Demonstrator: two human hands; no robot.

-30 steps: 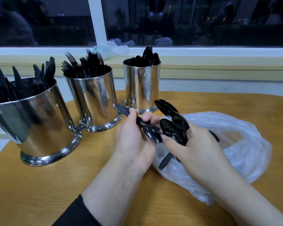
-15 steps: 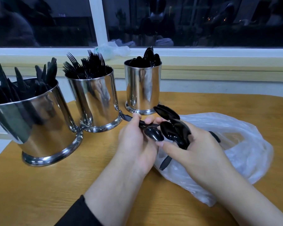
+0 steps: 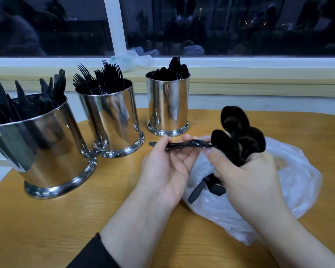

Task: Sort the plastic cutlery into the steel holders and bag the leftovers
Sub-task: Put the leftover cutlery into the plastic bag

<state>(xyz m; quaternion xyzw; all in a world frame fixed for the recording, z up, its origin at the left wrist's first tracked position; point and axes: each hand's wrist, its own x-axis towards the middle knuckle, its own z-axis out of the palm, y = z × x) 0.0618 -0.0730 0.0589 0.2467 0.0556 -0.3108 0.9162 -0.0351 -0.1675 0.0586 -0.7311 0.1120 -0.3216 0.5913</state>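
Three steel holders stand in a row on the wooden table (image 3: 46, 229): the left holder (image 3: 45, 151) has black knives, the middle holder (image 3: 112, 120) black forks, the right holder (image 3: 167, 105) black spoons. My right hand (image 3: 248, 175) grips a bundle of black spoons (image 3: 238, 138), bowls up, handles sticking out below. My left hand (image 3: 166, 167) pinches one black spoon (image 3: 182, 145) lying level, its bowl end touching the bundle. Both hands hover over a clear plastic bag (image 3: 298, 180) lying on the table.
A window sill (image 3: 259, 74) runs behind the table with a crumpled clear bag (image 3: 130, 60) on it. The table's curved edge is at the left, beside the knife holder. Dark window glass fills the background.
My right hand has turned the spoon bundle more upright and lifted it. The single spoon in my left hand has swung level, and the hands have drawn slightly apart.
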